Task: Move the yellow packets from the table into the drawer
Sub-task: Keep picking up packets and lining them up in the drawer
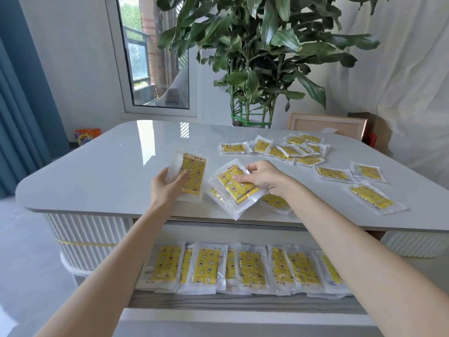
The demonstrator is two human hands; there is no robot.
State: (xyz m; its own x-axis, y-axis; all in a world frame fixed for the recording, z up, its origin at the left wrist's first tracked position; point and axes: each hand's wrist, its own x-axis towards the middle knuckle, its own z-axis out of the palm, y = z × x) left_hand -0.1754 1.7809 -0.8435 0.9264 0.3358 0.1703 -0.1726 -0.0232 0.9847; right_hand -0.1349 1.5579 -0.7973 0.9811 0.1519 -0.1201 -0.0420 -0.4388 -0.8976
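Observation:
Yellow star-patterned packets in clear wrappers lie scattered over the right half of the white table. My left hand grips a small stack of packets, tilted up just above the tabletop. My right hand pinches the top packet of a loose pile near the table's front edge. More packets lie further back and at the right. Below the tabletop the drawer stands pulled out, with several packets lined up in a row inside it.
A large potted plant stands behind the table. A framed picture leans at the back right beside a cardboard box. An orange detergent bag sits on the floor at the left, under the window.

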